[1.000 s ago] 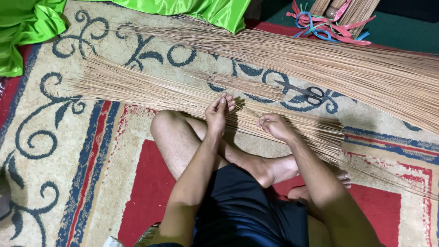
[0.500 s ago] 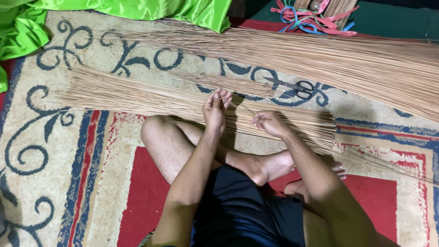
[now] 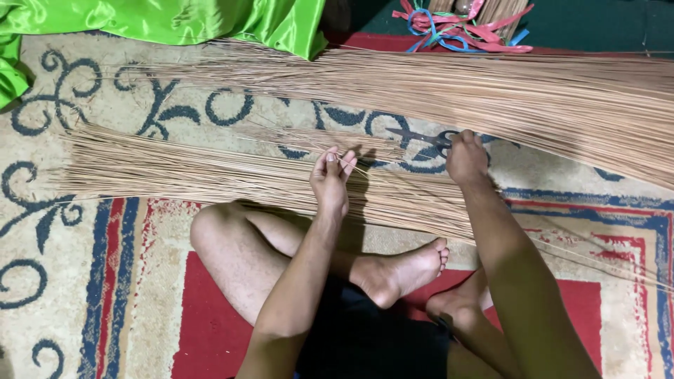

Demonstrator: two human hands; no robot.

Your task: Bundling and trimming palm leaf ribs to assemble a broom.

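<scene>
I sit cross-legged on a patterned carpet. A flat bundle of thin tan broom sticks (image 3: pixel 175 172) lies across in front of my knees. My left hand (image 3: pixel 331 179) pinches a few thin sticks (image 3: pixel 358 167) lifted from that bundle. My right hand (image 3: pixel 466 157) has reached out to the black scissors (image 3: pixel 421 137) lying on the carpet; its fingers cover the handles, and only the blades show. A small loose bunch of sticks (image 3: pixel 316 138) lies just beyond my left hand.
A much larger pile of long sticks (image 3: pixel 526 95) stretches across the far side. Green satin cloth (image 3: pixel 175 17) is bunched at the top left. Red and blue plastic strips (image 3: pixel 463 31) lie tangled at the top beside a tied bundle.
My right hand left the near bundle and moved forward and right onto the scissors. My left hand kept its pinch on the sticks. The view shifted left.
</scene>
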